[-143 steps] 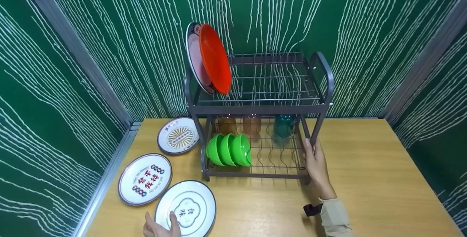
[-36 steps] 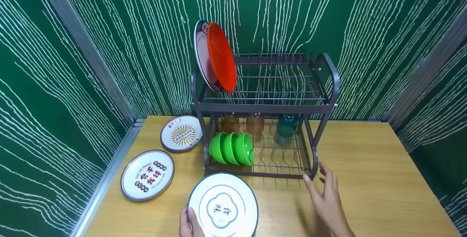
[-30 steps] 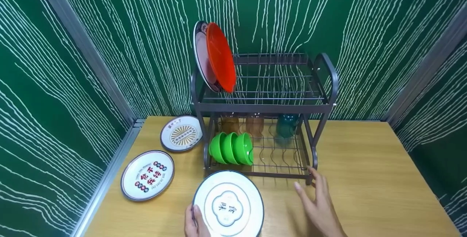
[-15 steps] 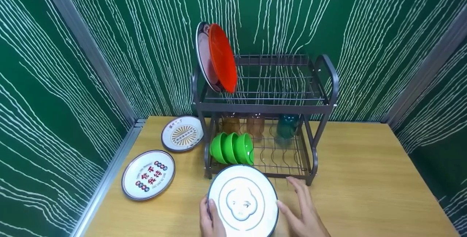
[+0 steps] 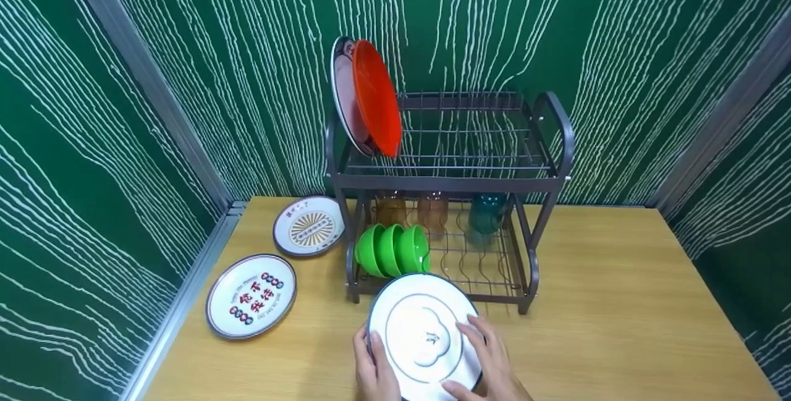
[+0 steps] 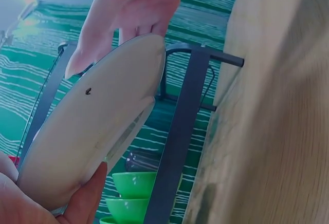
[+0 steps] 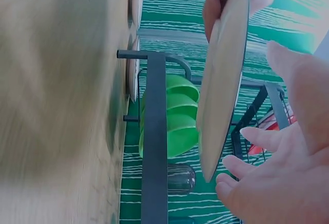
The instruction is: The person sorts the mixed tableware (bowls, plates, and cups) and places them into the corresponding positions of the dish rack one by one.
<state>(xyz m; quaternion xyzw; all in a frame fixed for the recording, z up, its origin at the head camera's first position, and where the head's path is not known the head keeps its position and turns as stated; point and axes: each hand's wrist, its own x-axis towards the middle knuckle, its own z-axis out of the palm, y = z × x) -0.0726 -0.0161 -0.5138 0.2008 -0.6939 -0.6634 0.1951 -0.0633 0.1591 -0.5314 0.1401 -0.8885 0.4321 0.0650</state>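
A white plate (image 5: 401,320) with a blue rim is held tilted up off the table, in front of the dish rack (image 5: 445,184). My left hand (image 5: 377,371) grips its left edge, thumb over the face and fingers beneath, and the left wrist view shows the pale underside. Over the plate's right side reaches my right hand (image 5: 491,364), its fingers spread. In the right wrist view those fingers (image 7: 262,139) are loosely extended beside the plate's face, with a gap visible to it.
An orange-red plate (image 5: 378,101) and a patterned plate (image 5: 343,83) stand on the rack's upper left. Below are green bowls (image 5: 411,249), two amber glasses (image 5: 432,209) and a teal glass (image 5: 487,212). Two white plates, one red-lettered (image 5: 225,296), one sunburst-patterned (image 5: 312,228), lie at left.
The left hand has lifted the plate from the table and brought it right, before the rack. My right hand has left the rack's right side and moved left over the plate.
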